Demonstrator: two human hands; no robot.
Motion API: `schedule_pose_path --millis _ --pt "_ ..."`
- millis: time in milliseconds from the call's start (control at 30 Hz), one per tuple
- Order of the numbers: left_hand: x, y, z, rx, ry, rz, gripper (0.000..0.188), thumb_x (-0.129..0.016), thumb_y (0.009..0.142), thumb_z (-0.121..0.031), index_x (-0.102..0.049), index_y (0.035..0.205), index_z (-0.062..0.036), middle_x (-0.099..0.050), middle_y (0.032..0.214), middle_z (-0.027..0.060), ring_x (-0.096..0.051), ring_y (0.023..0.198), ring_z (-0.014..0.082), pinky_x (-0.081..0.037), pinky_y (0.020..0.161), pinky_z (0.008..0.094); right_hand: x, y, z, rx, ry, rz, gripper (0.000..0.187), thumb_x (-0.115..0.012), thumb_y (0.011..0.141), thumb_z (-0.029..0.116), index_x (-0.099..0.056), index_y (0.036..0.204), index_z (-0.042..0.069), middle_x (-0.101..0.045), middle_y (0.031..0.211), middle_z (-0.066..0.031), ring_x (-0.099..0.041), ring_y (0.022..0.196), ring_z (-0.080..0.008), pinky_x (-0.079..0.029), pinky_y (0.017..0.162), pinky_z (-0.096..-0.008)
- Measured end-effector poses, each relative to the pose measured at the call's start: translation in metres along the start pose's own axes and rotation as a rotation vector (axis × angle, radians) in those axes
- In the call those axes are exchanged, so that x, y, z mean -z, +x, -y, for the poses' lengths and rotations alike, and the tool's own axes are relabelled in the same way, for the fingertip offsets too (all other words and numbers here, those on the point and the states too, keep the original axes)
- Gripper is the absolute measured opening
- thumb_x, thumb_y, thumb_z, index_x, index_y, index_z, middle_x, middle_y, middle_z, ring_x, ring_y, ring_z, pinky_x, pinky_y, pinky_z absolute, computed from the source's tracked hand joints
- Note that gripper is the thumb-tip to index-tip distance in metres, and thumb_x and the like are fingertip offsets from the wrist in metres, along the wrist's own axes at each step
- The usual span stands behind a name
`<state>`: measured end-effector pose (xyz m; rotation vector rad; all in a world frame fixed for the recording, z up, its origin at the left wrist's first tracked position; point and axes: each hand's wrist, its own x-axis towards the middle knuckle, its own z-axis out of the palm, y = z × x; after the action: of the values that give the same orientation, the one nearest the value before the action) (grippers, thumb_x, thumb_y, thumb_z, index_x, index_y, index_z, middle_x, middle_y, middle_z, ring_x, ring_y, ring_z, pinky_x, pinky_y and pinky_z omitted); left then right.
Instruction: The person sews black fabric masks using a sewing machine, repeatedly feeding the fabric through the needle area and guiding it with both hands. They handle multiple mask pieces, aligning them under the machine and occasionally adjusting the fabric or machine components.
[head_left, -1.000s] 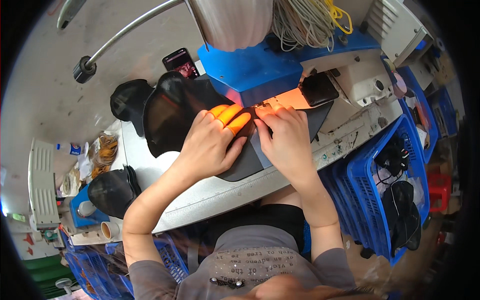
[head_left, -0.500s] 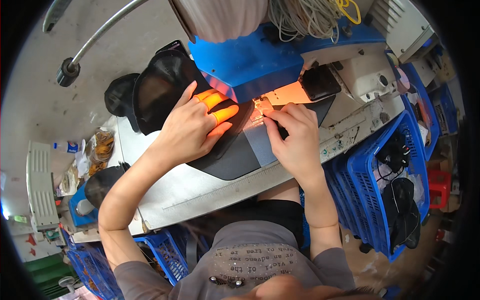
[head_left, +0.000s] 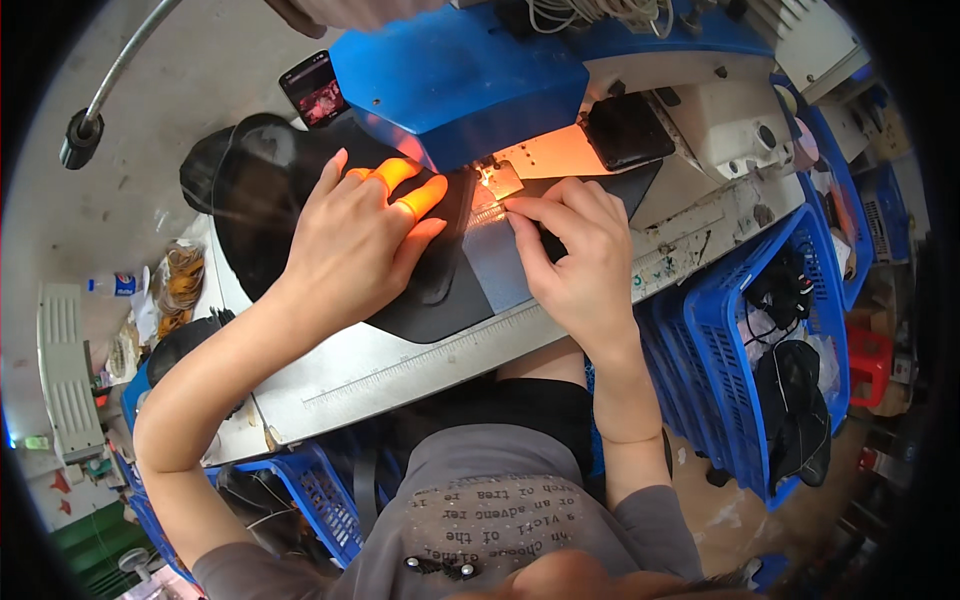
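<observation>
A blue sewing machine (head_left: 470,80) stands at the back of the metal table (head_left: 400,370), its lamp lighting the needle area (head_left: 497,180). A black piece of material (head_left: 440,290) lies under the machine head. My left hand (head_left: 355,245) rests flat on it with fingers spread, two of them in orange finger covers. My right hand (head_left: 575,260) pinches the black piece's edge just beside the presser foot.
A phone (head_left: 312,88) leans at the machine's left. A pile of black pieces (head_left: 235,175) lies left of it. Blue crates (head_left: 770,330) with black items stand at the right, more blue crates (head_left: 300,500) below the table. A lamp arm (head_left: 85,135) hangs at upper left.
The view has drawn closer and tilted. My left hand slid left and forward across the black piece; my right hand stayed at the presser foot.
</observation>
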<state>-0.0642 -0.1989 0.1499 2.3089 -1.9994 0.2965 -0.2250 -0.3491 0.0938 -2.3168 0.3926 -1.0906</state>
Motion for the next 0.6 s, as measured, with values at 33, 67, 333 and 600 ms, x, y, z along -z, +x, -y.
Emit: schedule_pose_path --millis 33,67,333,600 --pt "0.0 0.001 -0.005 0.02 0.009 0.005 0.034 -0.067 0.091 -0.026 -0.07 0.12 -0.0093 -0.065 0.102 0.0141 -0.059 0.089 0.0298 -0.043 0.102 0.0485 0.0 0.0 0.0 0.004 0.001 -0.003 0.01 -0.071 0.077 0.005 -0.072 0.086 0.008 -0.06 0.079 -0.0015 -0.057 0.079 -0.0217 -0.042 0.075 -0.036" --pt "0.002 0.002 -0.01 0.071 0.024 0.041 0.033 -0.067 0.091 -0.025 -0.07 0.119 -0.0083 -0.065 0.103 0.0146 -0.06 0.088 0.0304 -0.046 0.096 0.0463 0.0 0.0 0.0 0.009 0.002 -0.005 0.01 -0.071 0.077 0.005 -0.072 0.086 0.008 -0.059 0.079 -0.0016 -0.057 0.079 -0.0218 -0.042 0.075 -0.036" --pt "-0.009 0.013 -0.046 0.244 0.113 -0.022 0.03 -0.066 0.09 -0.02 -0.07 0.115 -0.0031 -0.068 0.111 0.0183 -0.063 0.084 0.0329 -0.054 0.068 0.0386 0.001 0.0 -0.003 0.024 0.036 -0.015 0.009 -0.072 0.076 0.005 -0.072 0.085 0.008 -0.057 0.078 -0.0024 -0.057 0.077 -0.0228 -0.041 0.072 -0.037" --pt "-0.023 0.021 -0.051 0.277 0.1 -0.156 0.021 -0.064 0.088 -0.016 -0.068 0.094 0.004 -0.065 0.09 0.0212 -0.059 0.075 0.0349 -0.049 0.068 0.0406 0.005 0.001 0.008 -0.008 0.012 0.11 0.012 -0.074 0.078 0.014 -0.066 0.084 0.007 -0.059 0.082 -0.0028 -0.055 0.086 -0.0251 -0.04 0.079 -0.0408"
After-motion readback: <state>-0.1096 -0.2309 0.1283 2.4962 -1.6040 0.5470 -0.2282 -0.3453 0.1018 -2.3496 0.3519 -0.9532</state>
